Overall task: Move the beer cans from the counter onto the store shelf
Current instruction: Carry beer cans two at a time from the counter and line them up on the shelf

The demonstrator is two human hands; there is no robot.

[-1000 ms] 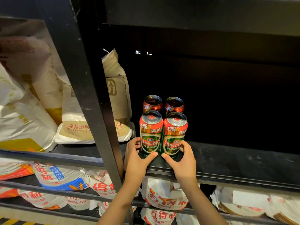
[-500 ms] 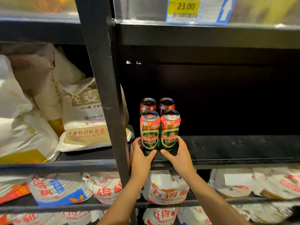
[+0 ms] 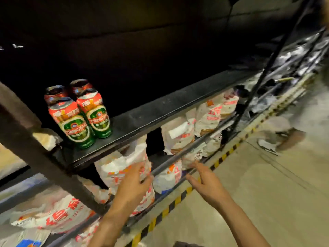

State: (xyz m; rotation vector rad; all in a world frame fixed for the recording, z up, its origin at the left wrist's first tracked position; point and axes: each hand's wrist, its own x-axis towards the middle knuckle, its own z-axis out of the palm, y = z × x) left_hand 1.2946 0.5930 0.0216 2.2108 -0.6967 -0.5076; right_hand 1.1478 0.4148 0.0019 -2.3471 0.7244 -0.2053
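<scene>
Several red and green beer cans (image 3: 78,118) stand in a tight cluster at the left end of the dark store shelf (image 3: 160,111), two in front and two behind. My left hand (image 3: 133,182) hangs below the shelf edge with relaxed fingers, holding nothing. My right hand (image 3: 204,182) is beside it to the right, fingers spread, also holding nothing. Both hands are well apart from the cans. The view is tilted and blurred.
A black upright post (image 3: 26,139) crosses the left side in front of the shelf. White and red sacks (image 3: 179,136) fill the lower shelves. A yellow and black striped line (image 3: 178,200) runs along the floor by the rack. The pale floor (image 3: 249,193) lies to the right.
Both hands have let go of the two front cans and dropped below the shelf edge. The camera has swung to the right and tilted.
</scene>
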